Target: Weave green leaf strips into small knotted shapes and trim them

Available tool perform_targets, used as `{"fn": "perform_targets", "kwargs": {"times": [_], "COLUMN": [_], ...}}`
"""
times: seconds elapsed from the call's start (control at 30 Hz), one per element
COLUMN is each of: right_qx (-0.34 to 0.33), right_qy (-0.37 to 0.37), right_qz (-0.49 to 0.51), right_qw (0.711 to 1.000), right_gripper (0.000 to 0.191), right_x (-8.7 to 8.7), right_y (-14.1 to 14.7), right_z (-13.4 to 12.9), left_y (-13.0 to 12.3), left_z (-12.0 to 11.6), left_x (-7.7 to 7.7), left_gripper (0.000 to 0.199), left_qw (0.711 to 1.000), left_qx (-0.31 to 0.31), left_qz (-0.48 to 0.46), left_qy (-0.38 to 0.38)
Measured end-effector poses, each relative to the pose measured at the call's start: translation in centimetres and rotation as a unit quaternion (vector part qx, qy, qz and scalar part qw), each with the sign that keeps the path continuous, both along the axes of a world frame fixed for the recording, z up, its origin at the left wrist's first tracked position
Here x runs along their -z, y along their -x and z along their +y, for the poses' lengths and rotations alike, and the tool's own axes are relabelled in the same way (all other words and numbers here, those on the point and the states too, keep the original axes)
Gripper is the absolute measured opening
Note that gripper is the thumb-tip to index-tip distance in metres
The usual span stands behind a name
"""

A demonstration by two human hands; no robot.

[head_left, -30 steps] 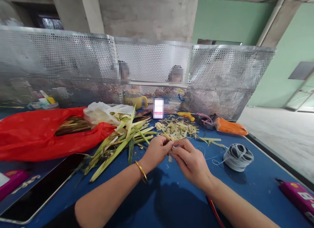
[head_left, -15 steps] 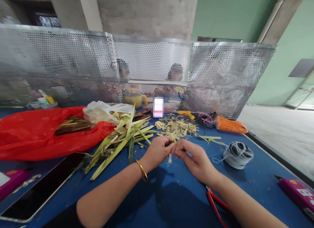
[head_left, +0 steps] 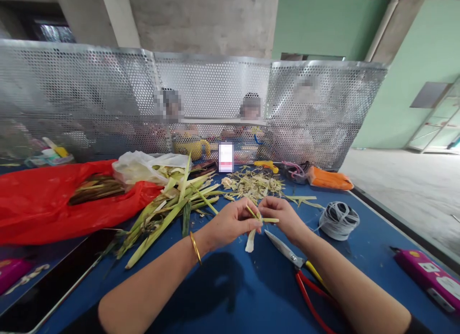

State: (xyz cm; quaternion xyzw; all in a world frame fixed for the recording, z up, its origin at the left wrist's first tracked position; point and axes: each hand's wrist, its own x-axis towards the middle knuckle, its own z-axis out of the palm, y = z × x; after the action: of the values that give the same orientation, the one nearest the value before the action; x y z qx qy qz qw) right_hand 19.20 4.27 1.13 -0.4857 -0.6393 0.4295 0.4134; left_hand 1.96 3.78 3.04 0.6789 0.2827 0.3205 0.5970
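A small piece of pale green, husk-like leaf strips [head_left: 250, 241] is pinched between thumb and fingers of my left hand [head_left: 235, 221]. Short strip ends stick out of it, and a wider pale flap hangs below. My right hand [head_left: 282, 215] is closed, its fingertips at the far side of the same piece; exactly what they pinch is partly hidden. Beneath my right wrist lie scissors [head_left: 295, 261] with one red and one yellow handle, blades toward my hands. A ball of light grey string [head_left: 339, 221] sits to the right of my right hand.
Long leaves [head_left: 168, 214] are heaped left of my hands, beside a red plastic bag [head_left: 32, 200]. Leaf scraps [head_left: 257, 183] lie beyond. A phone [head_left: 53, 286], a purple box [head_left: 427, 279] and an orange packet [head_left: 328, 178] are around. A perforated metal screen [head_left: 215, 85] stands behind, people beyond it.
My hands have turned and slightly parted, showing more of the leaf piece, with its flap now hanging lower. The scissor blades have come into view. The whole view has shifted a little.
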Motion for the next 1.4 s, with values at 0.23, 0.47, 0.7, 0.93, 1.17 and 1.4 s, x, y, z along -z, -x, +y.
{"fn": "perform_targets", "kwargs": {"times": [0.23,0.47,0.7,0.93,1.17,1.4], "right_qx": [-0.053,0.003,-0.001,-0.002,0.029,-0.019], "right_qy": [-0.028,-0.195,0.007,-0.008,-0.169,0.083], "right_qz": [-0.12,-0.176,0.004,-0.033,-0.16,0.029], "right_qw": [0.991,0.965,1.0,0.999,0.972,0.996], "right_gripper": [0.015,0.016,0.023,0.018,0.016,0.02], "right_x": [-0.7,-2.4,-1.4,-0.3,-1.8,-1.2], "right_y": [0.5,0.5,-0.9,0.9,0.3,-0.5], "right_z": [-1.3,-2.6,-0.2,-1.2,-2.0,-0.3], "left_y": [0.6,0.8,0.3,0.6,0.6,0.4], "left_z": [1.4,1.3,0.5,2.0,1.5,0.6], "left_x": [0.8,1.2,0.5,1.0,1.6,0.1], "left_gripper": [0.009,0.002,0.014,0.009,0.013,0.022], "left_qw": [0.958,0.947,1.0,0.975,0.996,0.994], "left_qx": [-0.206,-0.15,0.02,-0.206,-0.051,-0.024], "left_qz": [0.093,0.174,0.008,0.015,0.069,-0.041], "left_qy": [-0.178,-0.226,-0.017,-0.078,-0.013,0.1]}}
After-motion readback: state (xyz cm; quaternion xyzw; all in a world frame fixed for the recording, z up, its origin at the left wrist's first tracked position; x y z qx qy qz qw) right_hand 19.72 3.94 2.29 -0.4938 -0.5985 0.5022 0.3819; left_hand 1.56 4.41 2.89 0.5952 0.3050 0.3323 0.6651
